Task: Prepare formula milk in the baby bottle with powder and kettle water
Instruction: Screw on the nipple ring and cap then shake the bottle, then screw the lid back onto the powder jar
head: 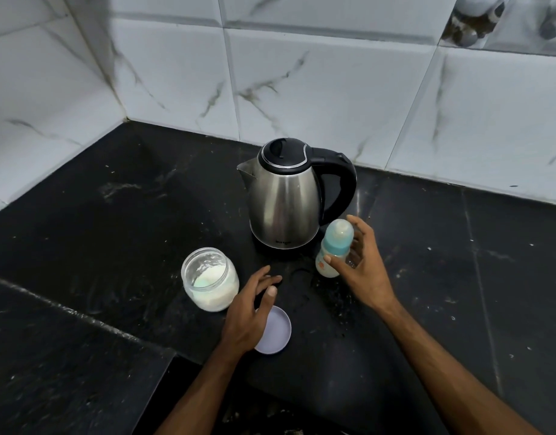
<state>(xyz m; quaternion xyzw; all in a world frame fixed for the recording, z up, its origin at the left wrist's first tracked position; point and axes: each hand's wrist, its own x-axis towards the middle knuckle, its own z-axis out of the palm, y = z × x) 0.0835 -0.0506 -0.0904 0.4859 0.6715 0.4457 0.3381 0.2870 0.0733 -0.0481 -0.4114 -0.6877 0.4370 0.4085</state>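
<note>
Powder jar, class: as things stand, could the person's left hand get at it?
Probably yes. The left hand hovers open just right of the open powder jar, above the lilac lid, with only bare counter between them. The right hand holds the baby bottle.

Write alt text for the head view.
A person's right hand grips a capped baby bottle beside a steel electric kettle on a black counter. The left hand hovers open over a lilac lid, beside an open powder jar.
</note>
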